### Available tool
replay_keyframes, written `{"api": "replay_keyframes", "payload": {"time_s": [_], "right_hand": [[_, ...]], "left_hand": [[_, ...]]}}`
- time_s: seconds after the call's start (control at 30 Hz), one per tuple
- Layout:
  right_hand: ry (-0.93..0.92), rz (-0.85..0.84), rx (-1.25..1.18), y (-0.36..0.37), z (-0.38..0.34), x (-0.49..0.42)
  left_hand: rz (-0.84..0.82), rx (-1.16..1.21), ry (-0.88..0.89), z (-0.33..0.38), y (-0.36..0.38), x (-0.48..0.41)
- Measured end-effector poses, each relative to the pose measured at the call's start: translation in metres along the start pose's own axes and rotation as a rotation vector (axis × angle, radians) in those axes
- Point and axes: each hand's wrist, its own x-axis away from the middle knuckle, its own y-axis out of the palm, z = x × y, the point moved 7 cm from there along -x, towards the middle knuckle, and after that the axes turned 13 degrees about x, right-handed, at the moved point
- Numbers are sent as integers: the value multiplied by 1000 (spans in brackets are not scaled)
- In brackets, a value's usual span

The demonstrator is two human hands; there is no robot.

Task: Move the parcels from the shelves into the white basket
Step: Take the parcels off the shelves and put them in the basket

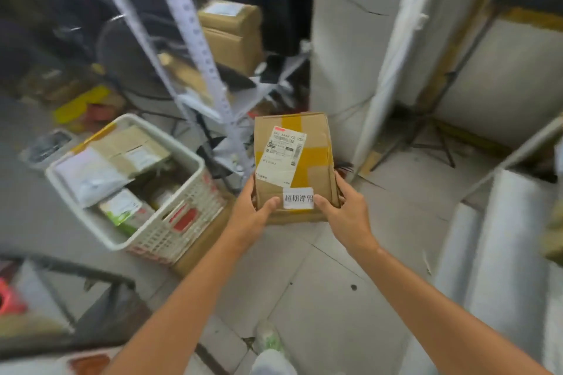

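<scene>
Left hand (251,211) and right hand (347,213) both grasp the cardboard parcel (294,161) at its near end; thumbs press on top, fingers wrap the side edges; parcel held in the air over bare floor tiles (320,298), label up; white basket (170,231) sits on the floor to the left, apart from the parcel, already holding several parcels; perforated shelf upright (195,39) stands between them farther back; tiled floor open below the arms.
</scene>
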Motion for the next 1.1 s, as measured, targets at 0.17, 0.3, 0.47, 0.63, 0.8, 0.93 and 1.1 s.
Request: {"api": "replay_keyframes", "payload": {"time_s": [0.17, 0.3, 0.47, 0.63, 0.8, 0.93, 1.1], "right_hand": [[-79, -178, 70, 94, -31, -17], [-139, -283, 99, 168, -56, -33], [-185, -431, 113, 257, -81, -56], [-193, -581, 145, 338, -97, -92], [-223, -707, 214, 416, -102, -143], [-238, -800, 222, 473, -95, -183], [-201, -870, 301, 528, -80, -223]], "left_hand": [[234, 58, -42, -17, -93, 21], [371, 114, -62, -28, -164, 26], [504, 176, -99, -49, -242, 22], [641, 220, -120, -65, -302, 4], [766, 223, -149, -83, -351, -33], [861, 229, -191, -112, -384, -65], [903, 270, -235, -155, -415, -105]]}}
